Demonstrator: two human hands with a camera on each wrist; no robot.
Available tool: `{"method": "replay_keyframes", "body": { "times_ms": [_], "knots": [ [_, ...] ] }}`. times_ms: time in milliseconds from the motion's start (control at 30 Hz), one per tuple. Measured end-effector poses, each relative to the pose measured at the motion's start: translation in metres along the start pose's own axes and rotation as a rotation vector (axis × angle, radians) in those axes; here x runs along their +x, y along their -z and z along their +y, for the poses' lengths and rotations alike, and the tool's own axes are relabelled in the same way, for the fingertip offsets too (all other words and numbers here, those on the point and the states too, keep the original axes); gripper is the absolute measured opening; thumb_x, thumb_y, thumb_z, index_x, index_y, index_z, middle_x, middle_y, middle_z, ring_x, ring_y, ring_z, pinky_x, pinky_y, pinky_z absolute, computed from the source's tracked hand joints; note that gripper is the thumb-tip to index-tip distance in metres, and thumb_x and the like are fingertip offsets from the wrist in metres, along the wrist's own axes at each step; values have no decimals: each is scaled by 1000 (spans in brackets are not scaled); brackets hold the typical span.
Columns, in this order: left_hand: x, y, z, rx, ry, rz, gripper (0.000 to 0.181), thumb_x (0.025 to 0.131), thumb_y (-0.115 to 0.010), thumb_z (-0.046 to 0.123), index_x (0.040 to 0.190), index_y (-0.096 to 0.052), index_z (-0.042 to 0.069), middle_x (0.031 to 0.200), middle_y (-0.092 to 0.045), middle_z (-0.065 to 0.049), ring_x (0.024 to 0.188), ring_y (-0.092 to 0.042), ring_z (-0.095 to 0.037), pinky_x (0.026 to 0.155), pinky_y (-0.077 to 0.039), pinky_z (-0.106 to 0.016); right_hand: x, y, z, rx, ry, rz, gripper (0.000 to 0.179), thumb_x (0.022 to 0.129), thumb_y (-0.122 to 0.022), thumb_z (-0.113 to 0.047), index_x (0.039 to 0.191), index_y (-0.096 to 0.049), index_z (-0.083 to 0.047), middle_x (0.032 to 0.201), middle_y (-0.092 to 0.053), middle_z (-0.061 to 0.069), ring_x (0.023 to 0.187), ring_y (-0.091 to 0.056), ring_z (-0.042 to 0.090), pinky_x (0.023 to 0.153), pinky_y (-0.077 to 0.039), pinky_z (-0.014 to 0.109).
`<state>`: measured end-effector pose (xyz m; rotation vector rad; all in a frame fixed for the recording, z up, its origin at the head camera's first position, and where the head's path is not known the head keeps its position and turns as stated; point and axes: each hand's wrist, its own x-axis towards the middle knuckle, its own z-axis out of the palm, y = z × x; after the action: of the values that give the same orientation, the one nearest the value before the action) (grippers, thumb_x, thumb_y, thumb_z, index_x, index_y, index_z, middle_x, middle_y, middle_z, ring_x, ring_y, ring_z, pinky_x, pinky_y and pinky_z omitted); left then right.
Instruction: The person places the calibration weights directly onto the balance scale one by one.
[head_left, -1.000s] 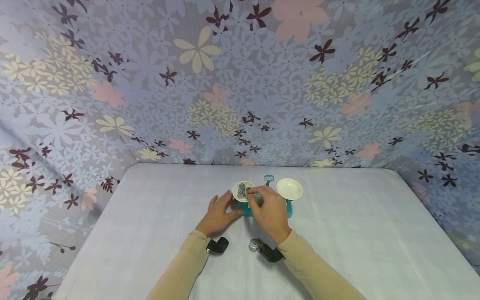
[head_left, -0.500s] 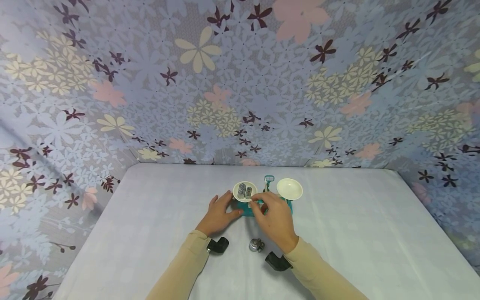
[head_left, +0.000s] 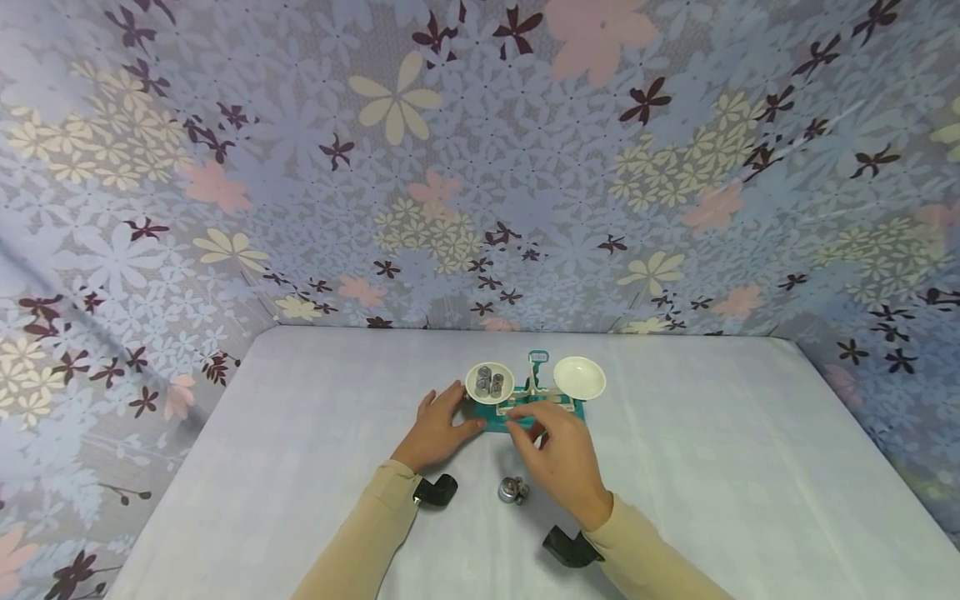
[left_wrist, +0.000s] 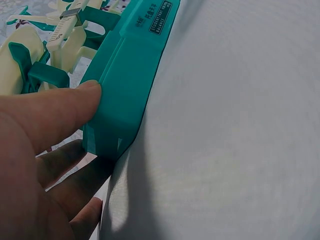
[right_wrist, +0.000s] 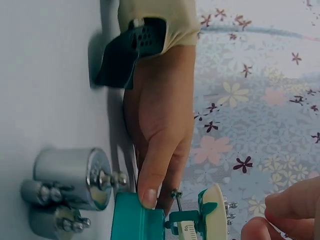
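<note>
A teal student balance (head_left: 493, 422) stands on the table, with a cream left pan (head_left: 471, 392) and a cream right pan (head_left: 579, 379). Several metal weights (head_left: 484, 381) sit in the left pan. My left hand (head_left: 435, 433) holds the left end of the base: its thumb (left_wrist: 75, 107) presses on the teal casing while the fingers lie at the end and below. In front of the balance is my right hand (head_left: 558, 450), thumb and index finger slightly apart in the head view. A small shiny spot shows between its fingers in the right wrist view, too small to identify.
A large knobbed weight (right_wrist: 72, 175) with smaller ones (right_wrist: 55, 220) beside it stands on the white cloth, between my forearms. Black wrist cameras (head_left: 572, 547) hang close to the cloth. A flowered curtain (head_left: 480, 167) rises behind the table.
My right hand has drawn back from the weights in the left pan, toward me and to the right, uncovering the balance beam. My left hand has stayed in place.
</note>
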<state>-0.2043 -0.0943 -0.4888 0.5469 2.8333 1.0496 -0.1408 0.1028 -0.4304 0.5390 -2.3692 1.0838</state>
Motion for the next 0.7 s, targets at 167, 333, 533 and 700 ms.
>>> {"method": "replay_keyframes", "body": {
  "times_ms": [167,333,533,700],
  "knots": [
    [0,0,0,0,0,3,73,89,-55,46,142,-33,1,146,-34,-15,137,-27,-24,115,-5,-43,-6,5,0,78,-66,-28,15,80,-72,-11,94,-71,-17,86,-66,-10,58,-53,1,49,-47,18],
    [1,-1,-1,-3,1,6,72,89,-55,45,143,-33,3,146,-34,-14,137,-27,-24,115,-5,-43,-13,8,2,75,-127,-52,17,80,-73,-12,93,-70,-21,87,-66,-12,58,-53,0,50,-48,20],
    [1,-1,-2,-10,0,11,72,89,-56,46,143,-33,5,146,-35,-12,137,-27,-24,115,-5,-43,-21,11,6,84,-125,-50,17,79,-74,-10,91,-70,-21,84,-65,-13,59,-54,0,50,-48,20],
    [1,-2,-3,-13,1,10,71,89,-56,45,143,-34,5,146,-34,-11,137,-27,-24,114,-5,-44,-28,12,11,102,-116,-53,19,79,-74,-9,91,-69,-22,86,-65,-13,61,-55,0,50,-48,20]
  ]
}}
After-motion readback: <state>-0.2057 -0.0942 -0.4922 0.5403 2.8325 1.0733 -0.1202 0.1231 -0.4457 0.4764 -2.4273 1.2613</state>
